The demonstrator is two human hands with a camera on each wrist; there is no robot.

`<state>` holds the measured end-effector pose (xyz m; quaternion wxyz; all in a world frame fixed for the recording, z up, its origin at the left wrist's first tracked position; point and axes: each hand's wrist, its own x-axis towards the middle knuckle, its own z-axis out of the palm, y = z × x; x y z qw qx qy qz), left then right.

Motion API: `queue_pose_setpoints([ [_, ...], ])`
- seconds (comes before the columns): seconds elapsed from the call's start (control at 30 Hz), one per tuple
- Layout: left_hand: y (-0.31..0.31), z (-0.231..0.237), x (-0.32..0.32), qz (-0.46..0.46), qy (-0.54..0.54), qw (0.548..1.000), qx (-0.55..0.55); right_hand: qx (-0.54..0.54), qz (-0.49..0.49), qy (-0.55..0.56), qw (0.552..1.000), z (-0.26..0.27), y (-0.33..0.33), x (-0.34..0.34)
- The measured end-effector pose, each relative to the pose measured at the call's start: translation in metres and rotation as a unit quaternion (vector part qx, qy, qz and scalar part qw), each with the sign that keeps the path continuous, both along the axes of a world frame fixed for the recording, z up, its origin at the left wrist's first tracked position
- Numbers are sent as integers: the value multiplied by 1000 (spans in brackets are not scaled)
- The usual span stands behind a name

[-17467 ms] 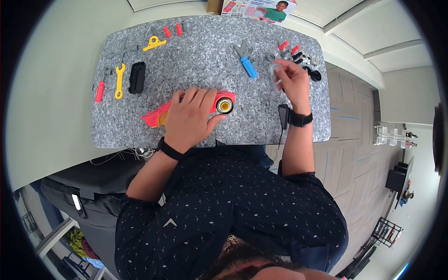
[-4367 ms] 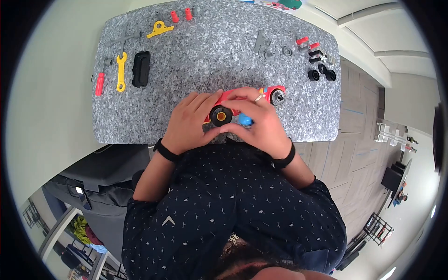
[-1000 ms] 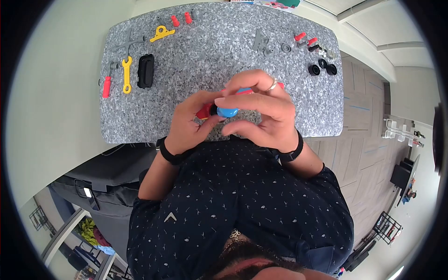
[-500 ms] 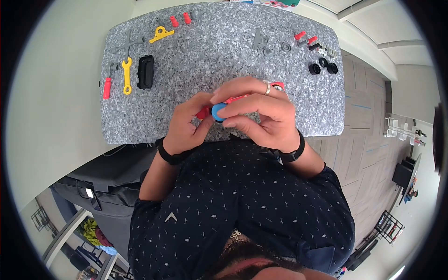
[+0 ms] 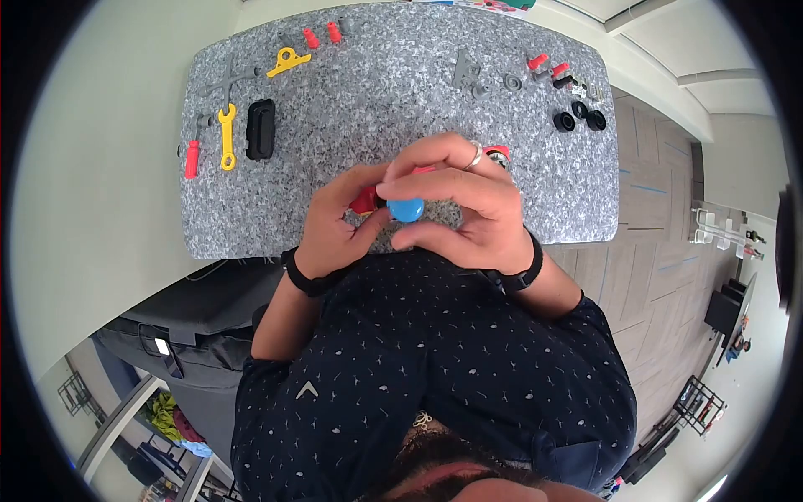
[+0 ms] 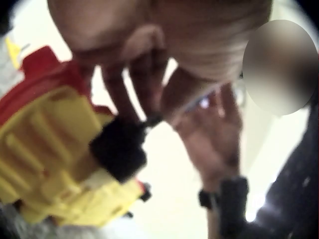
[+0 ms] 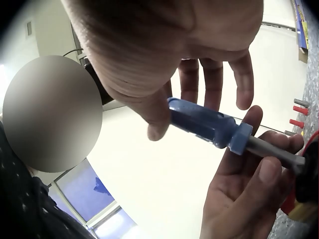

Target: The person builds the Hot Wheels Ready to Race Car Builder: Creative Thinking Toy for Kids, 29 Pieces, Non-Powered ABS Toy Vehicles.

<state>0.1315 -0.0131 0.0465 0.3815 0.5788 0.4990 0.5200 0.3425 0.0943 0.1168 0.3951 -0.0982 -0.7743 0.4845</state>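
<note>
Over the speckled tabletop (image 5: pixel 376 100) toward six o'clock, holding the toy car (image 6: pixel 55 154) in the left hand (image 5: pixel 339 222), curling the right hand (image 5: pixel 468 201) loosely round the blue screwdriver (image 7: pixel 212 124), apparently screw-fastening, probably needing a squarely seated twist next.

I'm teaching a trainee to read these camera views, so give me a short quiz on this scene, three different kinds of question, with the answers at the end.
1. Multiple choice: what colour is the handle of the screwdriver at the right hand? a) red b) blue c) yellow
2. True or false: in the head view, the yellow wrench lies inside the black tray-shaped piece.
3. Count: how many loose black wheels or tyres lie near the right edge of the table?

Key:
1. b, blue.
2. False; it lies beside it, on the person's left.
3. Three.
</note>
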Motion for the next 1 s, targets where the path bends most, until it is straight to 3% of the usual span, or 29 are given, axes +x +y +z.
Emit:
queue_pose_setpoints([
  [0.1, -1, -2, -5, -6, 64, 998, 4, 7, 7, 31, 999, -7, 2, -4],
  [0.4, 0, -1, -4, -42, 33, 998, -27, 33, -2, 18, 999, -7, 3, -5],
  [0.5, 7, 13, 3, -15, 161, 986, 37, 28, -4, 12, 1000, -9, 0, -4],
  [0.77, 6, 11, 7, -18, 163, 986, -11, 22, -7, 11, 1000, -9, 2, -2],
  [1.0, 11, 12, 5, -38, 246, 967, 57, -93, -145, 185, 968, 5, 23, 41],
])
